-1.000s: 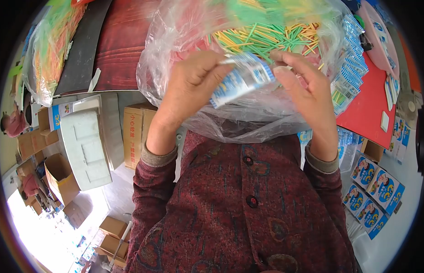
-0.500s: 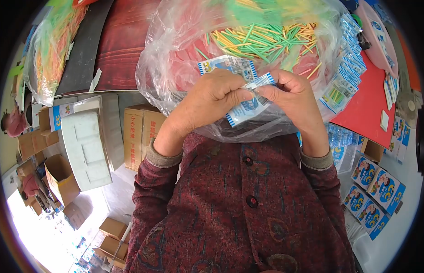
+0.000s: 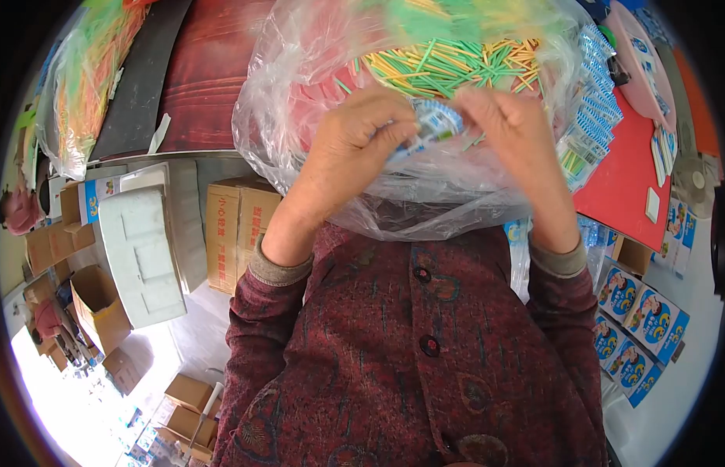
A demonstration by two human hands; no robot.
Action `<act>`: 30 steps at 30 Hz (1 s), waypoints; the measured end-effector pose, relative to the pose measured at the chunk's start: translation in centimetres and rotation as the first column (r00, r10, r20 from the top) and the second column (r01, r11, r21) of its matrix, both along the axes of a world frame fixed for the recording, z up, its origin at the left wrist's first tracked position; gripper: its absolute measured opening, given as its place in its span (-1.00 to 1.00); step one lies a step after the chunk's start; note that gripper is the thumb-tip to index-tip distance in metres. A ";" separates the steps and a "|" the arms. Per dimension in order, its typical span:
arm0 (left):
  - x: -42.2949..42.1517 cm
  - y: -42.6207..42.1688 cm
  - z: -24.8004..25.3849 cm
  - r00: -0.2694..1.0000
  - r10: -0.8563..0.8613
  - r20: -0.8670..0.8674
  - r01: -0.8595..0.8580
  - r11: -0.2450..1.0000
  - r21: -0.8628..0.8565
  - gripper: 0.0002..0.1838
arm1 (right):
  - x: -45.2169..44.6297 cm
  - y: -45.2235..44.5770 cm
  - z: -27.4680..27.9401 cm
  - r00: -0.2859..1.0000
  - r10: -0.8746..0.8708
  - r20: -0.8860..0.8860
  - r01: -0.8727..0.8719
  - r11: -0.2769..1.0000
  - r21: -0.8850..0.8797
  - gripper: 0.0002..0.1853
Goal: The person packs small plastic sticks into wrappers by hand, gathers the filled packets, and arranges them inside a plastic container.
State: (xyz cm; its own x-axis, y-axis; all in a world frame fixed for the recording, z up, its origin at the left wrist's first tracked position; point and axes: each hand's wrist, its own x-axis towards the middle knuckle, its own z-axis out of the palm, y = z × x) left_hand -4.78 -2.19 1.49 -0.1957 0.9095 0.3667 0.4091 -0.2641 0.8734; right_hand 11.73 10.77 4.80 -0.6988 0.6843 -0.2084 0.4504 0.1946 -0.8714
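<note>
A: ok so where's the packet (image 3: 436, 124) right now?
B: Up between the two hands, over the clear plastic bag (image 3: 277, 101), just on the wearer's side of the green and yellow sticks (image 3: 448, 66). Long axis looks like it slants from the left fingers up toward the right ones, blur permitting.
A: which hand's got it?
B: Left hand (image 3: 355, 144), thumb and fingers pinched on its left end. The right hand (image 3: 510, 128) is just off the other end, fingers curled in and smeared. Can't tell if it's touching or gripping anything tbh, so the left is the closer one.
A: anything different from half a second ago?
B: Yeah, the hands were close together then, both at the packet, with its lower part hanging below them. Now the right one sits higher and further off, and that hanging bit is gone from view. Sticks look pretty much the same.
</note>
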 end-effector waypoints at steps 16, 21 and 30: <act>0.3 0.6 -2.4 0.974 0.212 0.074 -0.201 0.971 -0.130 -0.90 | -4.9 4.3 -3.4 0.893 0.101 0.438 -0.446 0.309 0.840 -0.74; 0.2 0.5 -2.4 0.975 0.207 0.074 -0.195 0.970 -0.141 -0.90 | -5.2 4.6 -3.5 0.896 0.137 0.423 -0.444 0.300 0.844 -0.74; 0.1 0.5 -2.3 0.973 0.205 0.105 -0.185 0.968 -0.171 -0.88 | -5.6 5.0 -4.6 0.928 0.182 0.326 -0.369 0.305 0.878 -0.80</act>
